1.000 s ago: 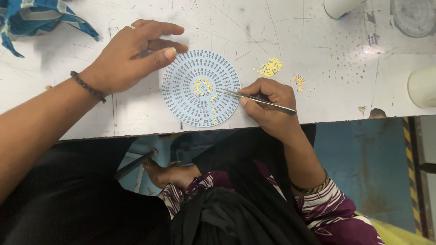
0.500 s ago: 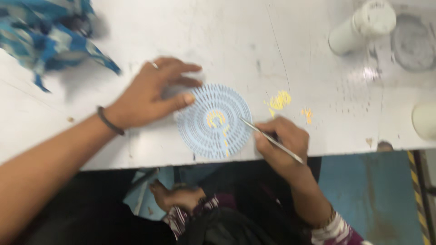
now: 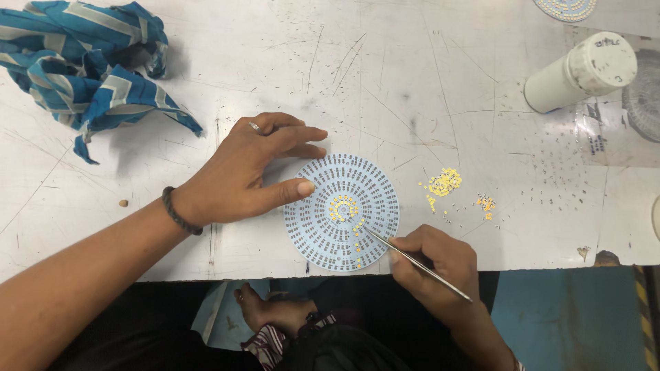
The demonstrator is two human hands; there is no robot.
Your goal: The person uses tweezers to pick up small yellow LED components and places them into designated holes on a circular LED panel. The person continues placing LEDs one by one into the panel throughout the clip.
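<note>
Left hand [image 3: 251,172] lies flat, fingers spread, thumb pressing the left rim of the round blue LED board [image 3: 342,211] at the table's [image 3: 385,82] near edge. Right hand [image 3: 433,264] pinches tweezers [image 3: 419,264], tips on the board's lower centre; yellow chips [image 3: 443,182] lie just right of the board.

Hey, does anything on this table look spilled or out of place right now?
Yes. Small yellow chips lie loose in little heaps on the white table, right of the round blue board, with a smaller cluster further right. A crumpled blue cloth lies top left.

The left hand [image 3: 244,172] has flattened, its thumb now pressing the round pale-blue circuit disc [image 3: 342,212] at ten o'clock; the thin metal tweezers [image 3: 412,259] in the right hand [image 3: 433,264] have drawn back toward five o'clock. More tiny yellow chips ring the disc's centre.
</note>
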